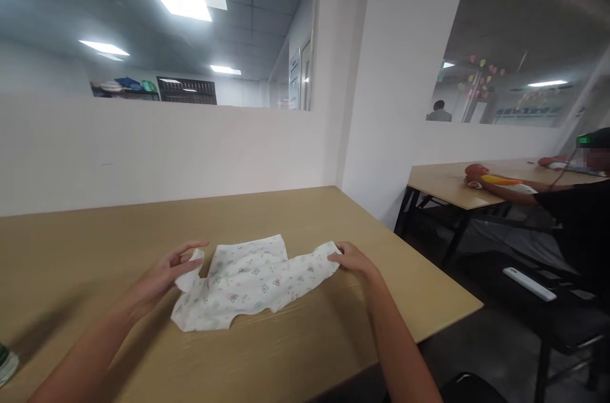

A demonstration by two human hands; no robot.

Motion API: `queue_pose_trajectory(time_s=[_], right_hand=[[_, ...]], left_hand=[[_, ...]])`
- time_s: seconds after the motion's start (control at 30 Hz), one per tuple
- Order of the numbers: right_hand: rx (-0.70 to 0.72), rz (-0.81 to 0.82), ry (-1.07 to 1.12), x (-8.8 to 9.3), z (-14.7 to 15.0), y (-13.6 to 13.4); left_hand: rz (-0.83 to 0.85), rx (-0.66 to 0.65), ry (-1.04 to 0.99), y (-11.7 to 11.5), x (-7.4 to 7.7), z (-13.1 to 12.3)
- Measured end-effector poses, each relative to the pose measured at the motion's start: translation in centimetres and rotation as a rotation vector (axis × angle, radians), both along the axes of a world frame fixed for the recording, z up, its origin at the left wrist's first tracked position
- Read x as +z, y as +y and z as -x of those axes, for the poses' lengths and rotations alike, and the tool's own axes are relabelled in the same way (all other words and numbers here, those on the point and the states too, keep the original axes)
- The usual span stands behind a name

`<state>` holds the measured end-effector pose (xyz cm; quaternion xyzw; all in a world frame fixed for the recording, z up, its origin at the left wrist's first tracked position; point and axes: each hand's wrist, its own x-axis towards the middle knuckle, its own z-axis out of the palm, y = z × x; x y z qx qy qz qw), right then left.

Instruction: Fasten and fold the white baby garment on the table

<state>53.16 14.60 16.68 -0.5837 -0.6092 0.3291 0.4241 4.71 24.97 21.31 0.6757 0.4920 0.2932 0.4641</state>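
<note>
A small white baby garment (248, 281) with a pale printed pattern lies spread on the wooden table (143, 225). My left hand (169, 271) pinches the garment's left edge, the cloth bunched between thumb and fingers. My right hand (351, 258) grips the right sleeve end, fingers closed on the fabric. Both forearms reach in from the bottom of the view.
A white partition wall stands behind the table. The table's right edge drops to the floor. At the right, another person (579, 212) in dark clothes sits at a second table (457, 190) with a doll (481, 175) on it. A small object (7, 362) sits at the far left edge.
</note>
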Motion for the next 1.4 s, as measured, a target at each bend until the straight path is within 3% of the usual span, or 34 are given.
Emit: queue_pose_trajectory(time_s=[0.1,0.17,0.3,0.4,0.5,0.57,0.7,0.9,0.97,1.07,1.17,1.3,1.4], right_hand=[[-0.060,-0.061,0.071,-0.6,1.0,0.4],[-0.106,-0.094,0.097,-1.0,1.4,0.9],[-0.170,-0.173,0.129,-1.6,2.3,2.0],[-0.205,-0.252,0.141,-1.7,3.8,2.4],[-0.197,-0.316,0.126,-1.8,6.5,2.3],[-0.165,-0.357,0.114,-1.9,8.5,2.2],[-0.143,-0.441,0.072,-1.3,11.7,2.6],[-0.187,-0.564,-0.151,0.5,17.1,4.2],[-0.100,-0.555,-0.272,0.6,19.1,4.4],[0.248,-0.379,-0.380,0.7,21.1,4.1],[0.471,-0.217,-0.284,1.4,21.0,3.5],[0.373,-0.274,-0.138,2.3,18.5,3.3],[0.278,-0.313,-0.201,1.6,16.9,3.8]], left_hand=[[-0.030,-0.143,0.084,-0.6,0.8,-3.9],[-0.155,-0.190,0.207,-0.9,0.4,-5.2],[-0.443,-0.102,0.345,-1.3,-3.2,-4.4],[-0.576,-0.172,0.406,-1.5,-6.4,-3.0],[-0.665,-0.149,0.409,-2.0,-7.7,-2.6],[-0.663,-0.152,0.402,-2.5,-7.6,-3.0],[-0.660,-0.281,0.448,-3.4,-7.4,-4.1],[-0.683,-0.320,0.440,-2.7,-9.5,-5.0],[-0.690,-0.312,0.415,-2.5,-9.8,-5.1],[-0.674,-0.253,0.345,-2.4,-9.1,-4.7],[-0.592,-0.121,0.227,-2.5,-7.6,-3.8],[-0.541,0.054,0.139,-2.5,-6.2,-3.3],[-0.574,0.048,0.195,-2.6,-6.3,-3.8]])
